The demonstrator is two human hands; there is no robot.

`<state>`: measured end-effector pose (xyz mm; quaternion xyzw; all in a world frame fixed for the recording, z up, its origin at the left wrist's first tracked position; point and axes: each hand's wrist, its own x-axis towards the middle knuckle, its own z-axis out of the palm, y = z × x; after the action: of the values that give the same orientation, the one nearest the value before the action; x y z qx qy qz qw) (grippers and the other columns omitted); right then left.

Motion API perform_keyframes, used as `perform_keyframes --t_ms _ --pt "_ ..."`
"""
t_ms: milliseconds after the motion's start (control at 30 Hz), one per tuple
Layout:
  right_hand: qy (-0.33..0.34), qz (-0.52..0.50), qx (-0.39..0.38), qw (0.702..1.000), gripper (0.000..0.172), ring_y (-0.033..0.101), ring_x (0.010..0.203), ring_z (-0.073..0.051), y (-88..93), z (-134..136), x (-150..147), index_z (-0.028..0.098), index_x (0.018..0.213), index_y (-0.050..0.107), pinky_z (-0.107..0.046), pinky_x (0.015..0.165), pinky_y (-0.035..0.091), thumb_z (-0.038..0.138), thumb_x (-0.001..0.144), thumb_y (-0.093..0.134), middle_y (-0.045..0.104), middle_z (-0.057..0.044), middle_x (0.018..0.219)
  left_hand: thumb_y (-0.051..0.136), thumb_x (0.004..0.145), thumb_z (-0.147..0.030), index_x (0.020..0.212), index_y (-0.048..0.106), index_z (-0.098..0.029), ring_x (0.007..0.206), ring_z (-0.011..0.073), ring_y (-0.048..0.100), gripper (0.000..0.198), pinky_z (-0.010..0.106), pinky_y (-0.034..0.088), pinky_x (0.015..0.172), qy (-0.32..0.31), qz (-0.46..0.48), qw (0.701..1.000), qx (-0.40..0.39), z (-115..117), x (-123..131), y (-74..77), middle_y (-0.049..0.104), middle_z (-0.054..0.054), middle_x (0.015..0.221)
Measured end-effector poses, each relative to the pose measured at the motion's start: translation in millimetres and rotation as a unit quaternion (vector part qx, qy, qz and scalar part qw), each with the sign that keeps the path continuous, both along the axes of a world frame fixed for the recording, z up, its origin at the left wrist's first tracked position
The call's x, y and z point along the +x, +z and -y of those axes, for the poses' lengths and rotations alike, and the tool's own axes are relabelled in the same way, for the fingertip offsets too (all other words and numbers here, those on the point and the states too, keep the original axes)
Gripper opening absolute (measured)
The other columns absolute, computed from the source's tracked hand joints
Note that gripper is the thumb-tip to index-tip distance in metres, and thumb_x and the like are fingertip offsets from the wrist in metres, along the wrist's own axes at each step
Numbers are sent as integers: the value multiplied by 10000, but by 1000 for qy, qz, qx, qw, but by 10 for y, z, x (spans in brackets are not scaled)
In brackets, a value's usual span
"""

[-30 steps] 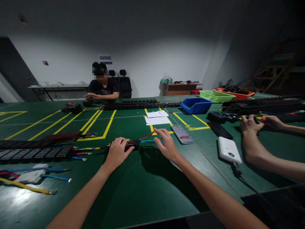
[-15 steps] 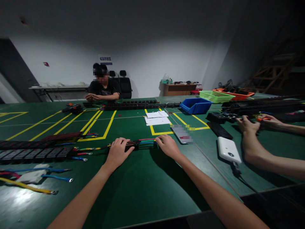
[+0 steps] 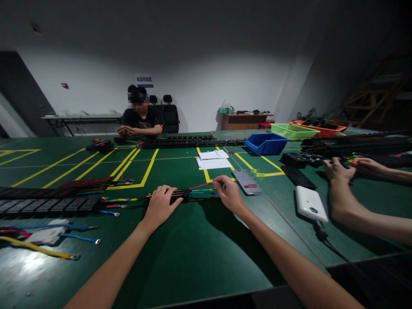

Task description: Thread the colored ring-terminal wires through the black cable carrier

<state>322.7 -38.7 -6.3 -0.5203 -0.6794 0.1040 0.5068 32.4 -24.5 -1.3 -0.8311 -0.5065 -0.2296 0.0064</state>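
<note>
My left hand [image 3: 162, 204] lies over a narrow black wired part [image 3: 177, 199], fingers across its top and thumb on the near side, pressing it to the table. Colored wires run out of its right end. My right hand [image 3: 229, 195] pinches the end of the red wire [image 3: 201, 186] between thumb and fingertips, raised a little. The blue wire [image 3: 202, 193] and a yellow-tipped one lie below it, ending close to the fingers. To the left, a yellow-green wire [image 3: 120, 200] leads toward a long black socket strip [image 3: 54, 207].
A phone [image 3: 246, 182] and white papers [image 3: 213, 159] lie beyond my right hand. Farther right are a white power bank [image 3: 310, 203] and a co-worker's hands [image 3: 339, 170]. A blue bin [image 3: 266, 144] stands behind. Loose lugged cables [image 3: 79, 238] lie front left. Another person [image 3: 141, 116] sits opposite.
My right hand has lifted slightly and shifted right, drawing the red wire up away from the others. My left hand has stayed on the black part.
</note>
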Motion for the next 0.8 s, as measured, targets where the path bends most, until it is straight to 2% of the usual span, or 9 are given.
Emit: perform_keyframes --t_ms 133,367,533,667,800 --pt "-10 51 53 997 185 606 847 -215 8 8 4 214 886 638 -330 781 455 269 996 500 681 -64 884 592 971 -493 1264 675 -174 1106 293 595 441 467 499 961 -1 2 1000 0 2 -8 -5 650 116 1193" --pt "-28 33 -44 998 139 650 830 -207 -179 -117 107 201 1046 671 -323 752 477 236 935 595 722 -55 942 586 970 -499 1248 684 -158 1102 299 589 450 479 489 969 -5 1 1000 11 -16 -12 -7 651 120 1171" --pt "-38 28 -51 998 109 656 827 -200 -198 -143 116 207 989 680 -315 754 478 227 924 595 721 -43 909 583 963 -510 1246 687 -176 1094 299 595 450 478 495 958 -4 12 1000 7 -10 -10 1 654 114 1165" --pt "-42 79 -53 995 96 638 897 -208 -181 -149 136 211 952 671 -319 780 458 217 939 576 706 -44 935 579 963 -511 1253 683 -174 1099 298 596 456 475 495 959 -6 14 1000 4 -3 -7 6 652 116 1171" --pt "-52 151 -67 985 153 608 971 -211 -178 -150 154 218 978 669 -310 778 428 237 1006 520 687 -59 1004 565 967 -522 1258 678 -175 1101 299 594 467 484 497 963 -6 16 1000 0 -3 -6 7 649 119 1184"
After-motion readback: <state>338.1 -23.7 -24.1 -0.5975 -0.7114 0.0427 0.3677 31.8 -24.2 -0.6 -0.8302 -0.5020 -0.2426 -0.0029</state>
